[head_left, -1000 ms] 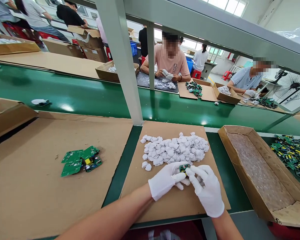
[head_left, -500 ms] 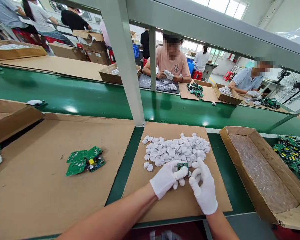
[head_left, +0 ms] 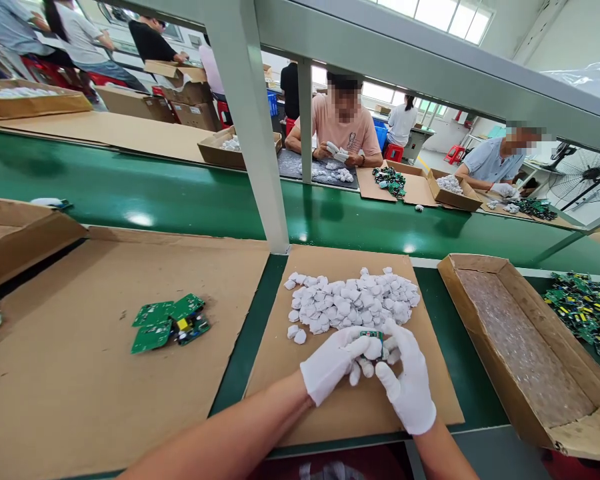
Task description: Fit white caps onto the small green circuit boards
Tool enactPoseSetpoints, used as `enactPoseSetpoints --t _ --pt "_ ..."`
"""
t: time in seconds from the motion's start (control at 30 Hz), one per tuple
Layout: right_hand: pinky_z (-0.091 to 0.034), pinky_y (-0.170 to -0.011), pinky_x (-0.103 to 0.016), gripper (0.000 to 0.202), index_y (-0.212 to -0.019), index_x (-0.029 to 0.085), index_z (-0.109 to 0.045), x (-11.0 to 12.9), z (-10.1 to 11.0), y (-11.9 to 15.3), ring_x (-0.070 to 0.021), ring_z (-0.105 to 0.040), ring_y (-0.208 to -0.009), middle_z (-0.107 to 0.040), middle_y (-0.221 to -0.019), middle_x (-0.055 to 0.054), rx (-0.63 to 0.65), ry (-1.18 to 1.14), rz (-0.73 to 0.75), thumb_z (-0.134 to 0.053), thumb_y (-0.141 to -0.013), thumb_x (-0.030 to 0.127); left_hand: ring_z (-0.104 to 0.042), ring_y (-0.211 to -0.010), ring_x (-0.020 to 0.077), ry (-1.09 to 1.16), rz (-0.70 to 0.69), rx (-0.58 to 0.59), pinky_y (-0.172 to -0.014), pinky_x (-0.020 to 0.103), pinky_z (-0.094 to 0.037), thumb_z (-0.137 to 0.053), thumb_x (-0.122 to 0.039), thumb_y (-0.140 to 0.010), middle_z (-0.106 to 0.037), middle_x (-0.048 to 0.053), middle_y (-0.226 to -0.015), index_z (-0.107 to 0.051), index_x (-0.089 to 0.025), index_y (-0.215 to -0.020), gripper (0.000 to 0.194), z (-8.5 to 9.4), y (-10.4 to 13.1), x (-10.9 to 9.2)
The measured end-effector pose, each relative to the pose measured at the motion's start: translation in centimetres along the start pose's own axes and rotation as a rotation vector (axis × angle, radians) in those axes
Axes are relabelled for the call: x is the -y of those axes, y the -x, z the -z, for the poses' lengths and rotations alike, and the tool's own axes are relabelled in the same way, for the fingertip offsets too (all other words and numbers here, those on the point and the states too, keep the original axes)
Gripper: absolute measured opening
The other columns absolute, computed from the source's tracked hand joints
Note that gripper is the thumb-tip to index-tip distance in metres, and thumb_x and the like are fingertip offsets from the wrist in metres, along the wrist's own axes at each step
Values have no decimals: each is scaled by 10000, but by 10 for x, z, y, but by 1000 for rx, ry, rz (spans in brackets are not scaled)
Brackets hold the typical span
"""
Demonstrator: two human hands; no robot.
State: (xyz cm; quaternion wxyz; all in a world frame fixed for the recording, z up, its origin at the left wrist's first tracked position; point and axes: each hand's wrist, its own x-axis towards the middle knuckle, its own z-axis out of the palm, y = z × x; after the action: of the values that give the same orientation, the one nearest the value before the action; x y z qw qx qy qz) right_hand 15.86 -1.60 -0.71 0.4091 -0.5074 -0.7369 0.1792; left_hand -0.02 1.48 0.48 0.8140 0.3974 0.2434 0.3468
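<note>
My left hand (head_left: 333,360), in a white glove, grips a small green circuit board (head_left: 371,334) with the thumb over its front. A rounded white shape covers the board's lower part; whether it is a loose white piece or a glove tip, I cannot tell. My right hand (head_left: 407,377), also gloved, has its fingers curled at the board's right edge, with its thumb held lower and apart. Just beyond both hands lies a pile of small white rounded pieces (head_left: 353,300) on a cardboard sheet (head_left: 300,400).
Several green circuit boards (head_left: 153,333) lie on the left cardboard (head_left: 80,373). On the right stand a shallow cardboard box (head_left: 525,347) and a heap of boards (head_left: 587,310). A metal post (head_left: 260,133) rises before the green belt (head_left: 180,200). Co-workers sit across it.
My right hand has closed in on the circuit board, its fingers now at the board's edge. The board has turned and shifted slightly. A white item on the belt has slid left.
</note>
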Motion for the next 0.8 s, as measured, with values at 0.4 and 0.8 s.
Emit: enactPoseSetpoints --t 0.4,0.8 --pt "-472 -888 -456 220 -926 290 -656 6 -15 -6 -256 -520 -1083 -554 -1144 -51 -206 213 266 -610 -759 154 -367 -387 24 -254 -8 -109 -348 151 -293 -623 -484 -716 -477 -42 -586 -506 -141 -750 363 -1 0 7" --pt "-492 -874 -349 641 -1379 178 -346 0 -14 0 -236 -593 -1028 -617 -1159 -95 84 -246 -165 -578 -821 391 -403 -435 40 -130 17 -145 -326 140 -299 -664 -416 -686 -553 6 -616 -565 -120 -730 316 -3 1 0"
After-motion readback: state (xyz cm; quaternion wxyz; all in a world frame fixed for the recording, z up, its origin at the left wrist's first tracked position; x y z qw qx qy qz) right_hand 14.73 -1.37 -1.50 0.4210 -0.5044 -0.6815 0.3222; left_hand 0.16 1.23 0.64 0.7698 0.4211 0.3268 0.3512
